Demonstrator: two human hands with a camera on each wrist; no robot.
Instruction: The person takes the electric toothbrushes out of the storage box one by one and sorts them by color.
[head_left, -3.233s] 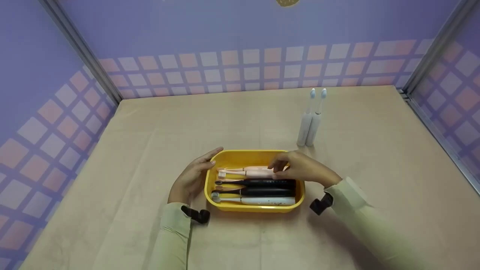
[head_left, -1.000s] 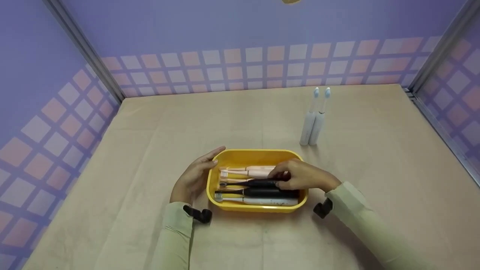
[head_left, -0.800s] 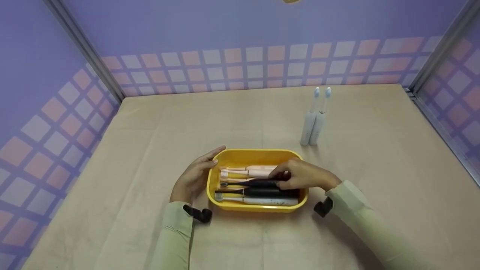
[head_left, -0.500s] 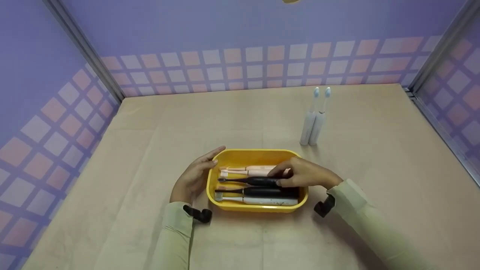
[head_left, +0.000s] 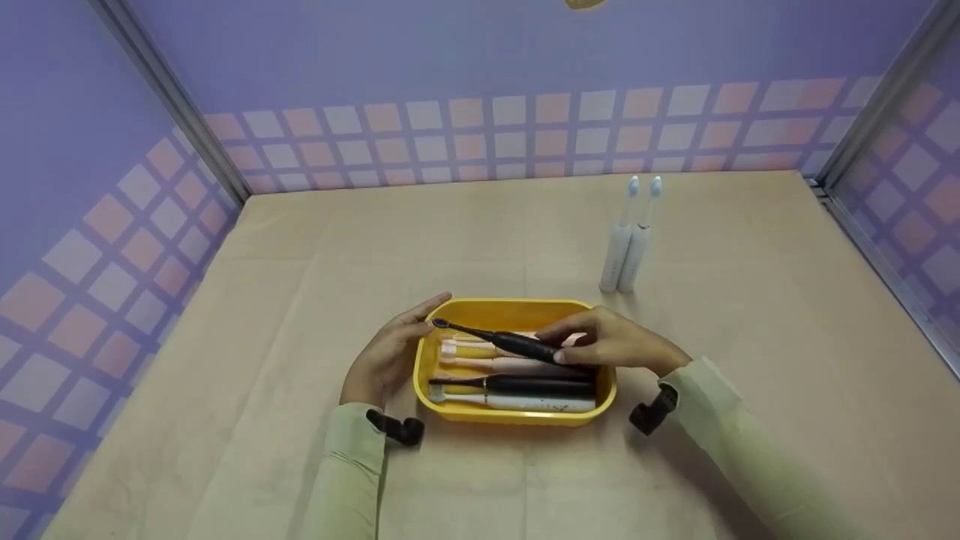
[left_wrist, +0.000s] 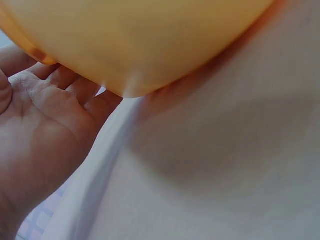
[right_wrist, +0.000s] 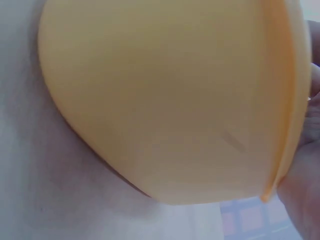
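Observation:
In the head view, my right hand [head_left: 615,341] pinches the handle of a black electric toothbrush [head_left: 517,345] between thumb and fingers. The brush is tilted, its head raised toward the left rim of a yellow bin [head_left: 517,418]. My left hand [head_left: 386,356] holds the bin's left end, thumb at the rim and fingers along the outer wall. Inside lie several pink electric toothbrushes [head_left: 491,364], a second black toothbrush [head_left: 540,385] and a white one [head_left: 540,403]. The left wrist view shows the left palm [left_wrist: 45,120] against the bin's side; in the right wrist view the bin wall [right_wrist: 150,100] hides the toothbrushes.
Two white electric toothbrushes [head_left: 625,255] stand upright side by side, behind the bin to the right. A beige cloth [head_left: 390,247] covers the table. Purple walls with a tile pattern [head_left: 510,139] and metal corner posts [head_left: 169,97] enclose the back and sides.
The right hand has moved from a pink toothbrush to the black one and raised it, head end up, uncovering a pink toothbrush below. The left hand stays at the bin's left end.

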